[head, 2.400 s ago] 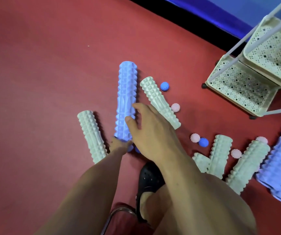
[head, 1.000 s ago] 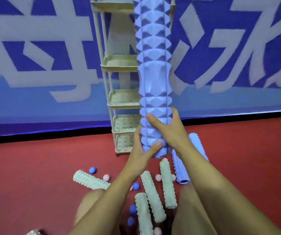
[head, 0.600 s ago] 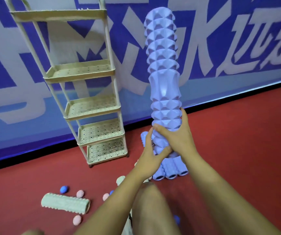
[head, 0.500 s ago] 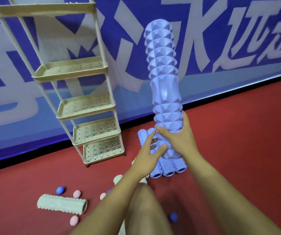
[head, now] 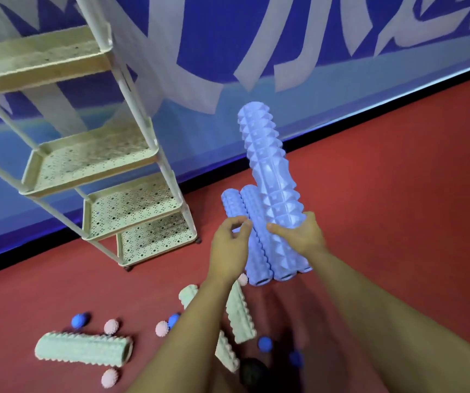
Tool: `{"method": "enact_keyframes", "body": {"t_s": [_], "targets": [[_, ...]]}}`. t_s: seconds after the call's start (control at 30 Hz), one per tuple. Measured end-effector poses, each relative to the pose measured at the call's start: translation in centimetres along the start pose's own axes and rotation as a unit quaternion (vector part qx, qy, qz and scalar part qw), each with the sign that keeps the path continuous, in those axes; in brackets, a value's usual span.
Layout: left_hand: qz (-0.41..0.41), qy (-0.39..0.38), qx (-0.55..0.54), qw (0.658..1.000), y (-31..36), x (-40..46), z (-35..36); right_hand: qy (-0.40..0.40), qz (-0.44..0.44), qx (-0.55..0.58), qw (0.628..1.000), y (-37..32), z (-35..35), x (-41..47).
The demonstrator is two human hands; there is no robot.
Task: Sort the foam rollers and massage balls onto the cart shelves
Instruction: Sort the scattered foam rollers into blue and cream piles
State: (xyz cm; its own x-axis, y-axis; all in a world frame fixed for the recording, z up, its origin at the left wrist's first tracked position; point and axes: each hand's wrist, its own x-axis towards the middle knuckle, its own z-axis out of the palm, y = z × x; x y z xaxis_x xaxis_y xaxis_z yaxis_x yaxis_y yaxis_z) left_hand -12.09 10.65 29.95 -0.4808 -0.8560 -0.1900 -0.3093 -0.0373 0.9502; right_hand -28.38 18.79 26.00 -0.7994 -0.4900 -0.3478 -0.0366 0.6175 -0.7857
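Note:
My right hand [head: 299,236] grips the lower part of a long lilac ridged foam roller [head: 267,165], which stands tilted, its top leaning toward the wall. My left hand [head: 229,245] hovers just left of it with fingers loosely curled and nothing in them. Behind my hands, more lilac rollers [head: 256,259] lie side by side on the red floor. The cream tiered cart [head: 86,182] stands to the left, and the shelves I can see are bare. Mint rollers [head: 83,348] and spiky blue [head: 77,320] and pink balls [head: 111,326] lie scattered on the floor below.
A blue and white banner wall [head: 256,52] runs behind the cart. Two mint rollers [head: 239,313] lie under my left forearm. A dark shoe [head: 252,373] shows at the bottom. Red floor [head: 398,194] stretches to the right.
My left hand has come off the lilac roller, now held by my right hand alone. The roller has sunk lower and tilted. The view has dropped toward the floor.

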Motion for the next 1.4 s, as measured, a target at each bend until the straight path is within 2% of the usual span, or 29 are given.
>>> {"method": "enact_keyframes", "body": {"t_s": [0.17, 0.37, 0.5, 0.57, 0.63, 0.7, 0.9, 1.1, 1.33, 1.4], "targets": [[-0.01, 0.004, 0.033, 0.999, -4.4, 3.5, 1.3, -0.047, 0.069, -0.076, 0.994, 3.8, 4.8, 6.8], [0.011, 0.001, 0.096, 0.995, -6.6, 6.6, 1.4, -0.033, 0.1, -0.171, 0.98, 6.6, 9.5, 11.3], [0.013, -0.002, 0.118, 0.993, -7.7, 7.4, 1.6, -0.067, 0.128, -0.155, 0.977, 8.7, 13.0, 13.6], [0.011, -0.008, 0.13, 0.991, -8.3, 7.9, 2.0, -0.047, 0.137, -0.157, 0.977, 10.5, 14.7, 14.9], [0.01, -0.011, 0.14, 0.99, -8.7, 8.2, 2.2, -0.037, 0.134, -0.163, 0.977, 11.2, 15.3, 15.4], [0.008, -0.009, 0.143, 0.99, -8.8, 8.4, 2.2, -0.066, 0.133, -0.16, 0.976, 11.6, 15.7, 15.7], [0.005, -0.011, 0.153, 0.988, -8.5, 8.7, 3.0, -0.045, 0.135, -0.111, 0.984, 13.8, 16.8, 16.7], [0.0, -0.004, 0.161, 0.987, -8.2, 8.8, 3.1, -0.085, 0.121, -0.202, 0.968, 12.6, 16.1, 16.5], [0.007, -0.004, 0.181, 0.984, -7.7, 8.8, 3.0, -0.083, 0.108, -0.187, 0.973, 14.1, 15.1, 16.4], [0.006, -0.002, 0.185, 0.983, -7.6, 8.7, 2.9, -0.056, 0.079, -0.199, 0.975, 13.9, 14.7, 15.4]]}}
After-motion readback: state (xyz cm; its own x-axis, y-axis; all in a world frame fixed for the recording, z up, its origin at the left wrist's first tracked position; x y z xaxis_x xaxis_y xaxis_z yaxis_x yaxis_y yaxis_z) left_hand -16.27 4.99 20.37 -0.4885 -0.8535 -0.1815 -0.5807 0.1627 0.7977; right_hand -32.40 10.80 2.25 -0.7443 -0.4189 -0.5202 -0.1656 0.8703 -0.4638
